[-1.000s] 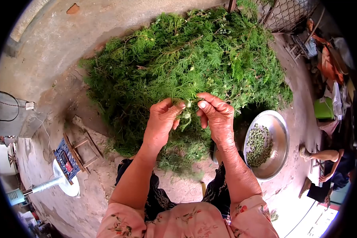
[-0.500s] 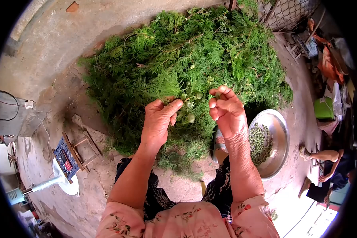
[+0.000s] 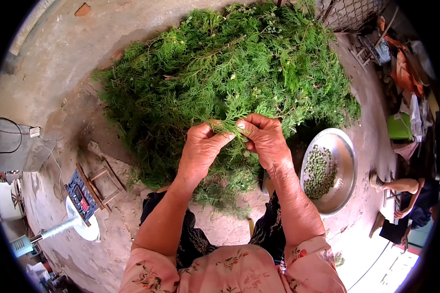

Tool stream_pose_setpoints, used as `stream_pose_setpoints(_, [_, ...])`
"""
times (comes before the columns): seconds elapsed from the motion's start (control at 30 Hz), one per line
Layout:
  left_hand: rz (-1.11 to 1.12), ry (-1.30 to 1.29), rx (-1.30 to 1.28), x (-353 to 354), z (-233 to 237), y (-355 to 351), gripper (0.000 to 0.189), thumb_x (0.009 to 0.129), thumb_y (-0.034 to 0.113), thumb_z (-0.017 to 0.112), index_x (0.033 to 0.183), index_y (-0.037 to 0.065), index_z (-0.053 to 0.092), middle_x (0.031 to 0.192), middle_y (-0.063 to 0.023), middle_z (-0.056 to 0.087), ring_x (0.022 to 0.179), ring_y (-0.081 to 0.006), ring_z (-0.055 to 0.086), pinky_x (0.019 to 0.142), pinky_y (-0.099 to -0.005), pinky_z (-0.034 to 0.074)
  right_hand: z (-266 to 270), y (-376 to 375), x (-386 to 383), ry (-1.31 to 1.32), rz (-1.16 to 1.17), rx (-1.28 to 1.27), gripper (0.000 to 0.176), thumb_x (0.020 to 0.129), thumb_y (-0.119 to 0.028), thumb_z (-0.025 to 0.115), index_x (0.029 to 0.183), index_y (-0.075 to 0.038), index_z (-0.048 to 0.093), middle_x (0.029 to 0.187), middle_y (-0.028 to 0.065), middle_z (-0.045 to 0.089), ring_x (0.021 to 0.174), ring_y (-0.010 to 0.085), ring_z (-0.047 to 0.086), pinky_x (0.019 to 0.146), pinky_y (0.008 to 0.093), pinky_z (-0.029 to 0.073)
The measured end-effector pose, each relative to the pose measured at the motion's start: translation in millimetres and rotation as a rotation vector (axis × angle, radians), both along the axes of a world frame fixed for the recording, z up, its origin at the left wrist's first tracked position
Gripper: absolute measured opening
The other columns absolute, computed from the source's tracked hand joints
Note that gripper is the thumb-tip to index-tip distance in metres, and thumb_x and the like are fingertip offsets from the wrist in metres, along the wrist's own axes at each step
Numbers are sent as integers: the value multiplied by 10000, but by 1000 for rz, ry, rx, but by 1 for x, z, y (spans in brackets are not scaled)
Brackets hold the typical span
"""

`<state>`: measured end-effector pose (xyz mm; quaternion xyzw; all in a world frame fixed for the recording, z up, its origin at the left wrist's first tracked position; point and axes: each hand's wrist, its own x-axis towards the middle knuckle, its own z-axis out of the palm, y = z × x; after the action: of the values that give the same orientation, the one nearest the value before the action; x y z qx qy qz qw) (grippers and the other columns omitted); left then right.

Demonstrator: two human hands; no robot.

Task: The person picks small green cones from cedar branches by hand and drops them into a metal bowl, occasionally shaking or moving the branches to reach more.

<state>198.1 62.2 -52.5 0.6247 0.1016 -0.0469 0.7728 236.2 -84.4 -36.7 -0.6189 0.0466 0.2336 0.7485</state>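
Between my two hands is a feathery green conifer sprig (image 3: pixel 228 122). My left hand (image 3: pixel 201 149) pinches it with thumb and fingertips. From the other side my right hand (image 3: pixel 265 140) closes on the same sprig, its thumb near my left thumb. Just beyond lies a big heap of green conifer branches (image 3: pixel 220 68), with pale round cones here and there. At my right stands a wide metal basin (image 3: pixel 344 180), holding many small green cones (image 3: pixel 320 171).
A small wooden stool (image 3: pixel 85 193) with a patterned seat stands at the left, beside a white fan base (image 3: pixel 80 222). On the right another person (image 3: pixel 410 195) sits low. Bags and clutter, including a bright green bag (image 3: pixel 399 126), line the right wall.
My right hand has moved left and down from beside the sprig, and its fingers now pinch it. My hands are closer together. The view has shifted slightly.
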Motion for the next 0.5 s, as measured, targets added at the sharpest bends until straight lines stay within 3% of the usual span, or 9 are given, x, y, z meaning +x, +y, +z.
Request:
stream_pose_setpoints(0.13, [6,4,-201,0,-2,-1,73,771,58,643,838,30,630,643,53,535,523,-20,392,459,-195,303,-5,-3,0,180,-58,183,228,798,-241,645,821,-17,609,598,-23,505,455,46,407,384,177,299])
stream_pose_setpoints(0.27, [77,9,-264,2,-2,0,40,775,67,641,805,44,630,613,46,521,488,-29,381,435,-205,288,-6,-9,6,110,-106,397,269,815,-306,607,848,-40,586,733,22,552,496,76,457,409,203,323])
stream_pose_setpoints(0.33, [123,8,-274,3,-2,0,24,770,62,645,773,53,623,602,36,522,472,-43,393,431,-208,299,6,-11,6,116,-144,444,244,824,-258,604,888,-23,584,738,33,567,523,89,483,408,197,325])
stream_pose_setpoints(0.47, [211,-23,-255,5,-3,0,35,772,60,643,747,52,619,588,22,521,456,-61,410,419,-214,309,5,-10,1,93,-125,434,231,804,-226,632,914,-29,580,740,31,582,534,77,497,425,190,356])
stream_pose_setpoints(0.5, [210,-23,-254,5,-3,0,35,772,60,643,747,52,619,588,22,521,456,-61,410,419,-214,309,5,-8,-3,25,-79,258,238,789,-217,650,929,-39,578,710,12,571,519,65,484,424,182,350])
